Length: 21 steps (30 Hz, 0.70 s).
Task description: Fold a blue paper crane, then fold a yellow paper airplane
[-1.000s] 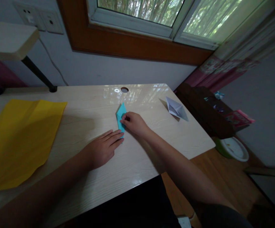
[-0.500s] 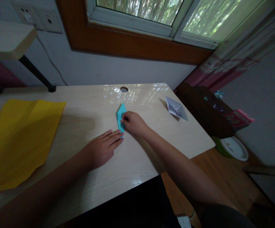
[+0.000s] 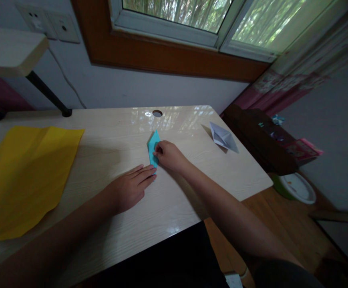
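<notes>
A narrow, pointed piece of folded turquoise paper [image 3: 153, 141] lies on the pale wood-grain table [image 3: 174, 208], its tip toward the wall. My left hand [image 3: 133, 187] lies flat with fingers stretched out, the fingertips resting on the near end of the paper. At the paper's right edge, the curled fingers of my right hand [image 3: 169, 155] pinch it around its middle. Part of the paper is hidden under both hands.
A large yellow sheet [image 3: 32, 176] lies at the left. Toward the right stands a folded white paper boat [image 3: 223, 137]. A round hole [image 3: 157, 113] pierces the table near the wall. A raised shelf [image 3: 11, 52] on black legs is at the far left.
</notes>
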### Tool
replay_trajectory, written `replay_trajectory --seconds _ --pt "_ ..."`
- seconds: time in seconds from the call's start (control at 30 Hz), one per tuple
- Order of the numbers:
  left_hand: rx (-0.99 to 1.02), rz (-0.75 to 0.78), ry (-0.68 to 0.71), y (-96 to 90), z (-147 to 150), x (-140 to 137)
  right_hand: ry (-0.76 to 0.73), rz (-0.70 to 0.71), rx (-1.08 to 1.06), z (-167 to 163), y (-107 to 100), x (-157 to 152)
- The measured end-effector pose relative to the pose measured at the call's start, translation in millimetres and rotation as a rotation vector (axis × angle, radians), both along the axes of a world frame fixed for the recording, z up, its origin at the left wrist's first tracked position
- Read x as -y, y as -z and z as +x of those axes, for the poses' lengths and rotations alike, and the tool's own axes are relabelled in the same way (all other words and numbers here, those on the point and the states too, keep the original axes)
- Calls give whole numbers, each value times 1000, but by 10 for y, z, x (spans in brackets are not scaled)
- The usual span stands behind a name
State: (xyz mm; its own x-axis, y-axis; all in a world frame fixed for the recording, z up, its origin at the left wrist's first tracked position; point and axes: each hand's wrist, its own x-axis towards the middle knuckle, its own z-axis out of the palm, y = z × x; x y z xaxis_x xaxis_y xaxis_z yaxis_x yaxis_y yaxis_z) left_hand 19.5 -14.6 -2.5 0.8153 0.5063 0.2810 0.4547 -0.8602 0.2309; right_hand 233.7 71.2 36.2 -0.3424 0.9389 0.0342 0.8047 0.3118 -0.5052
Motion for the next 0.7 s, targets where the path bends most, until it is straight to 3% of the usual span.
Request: replay_trajectory --seconds 0.27,0.47,0.7 --pt "33 -50 9 31 -10 -12 97 -11 -166 15 81 7" --pt "26 -38 12 9 -9 -7 1 181 -242 40 199 123" --pt "1 6 14 -17 -1 2 -68 244 -231 65 223 154"
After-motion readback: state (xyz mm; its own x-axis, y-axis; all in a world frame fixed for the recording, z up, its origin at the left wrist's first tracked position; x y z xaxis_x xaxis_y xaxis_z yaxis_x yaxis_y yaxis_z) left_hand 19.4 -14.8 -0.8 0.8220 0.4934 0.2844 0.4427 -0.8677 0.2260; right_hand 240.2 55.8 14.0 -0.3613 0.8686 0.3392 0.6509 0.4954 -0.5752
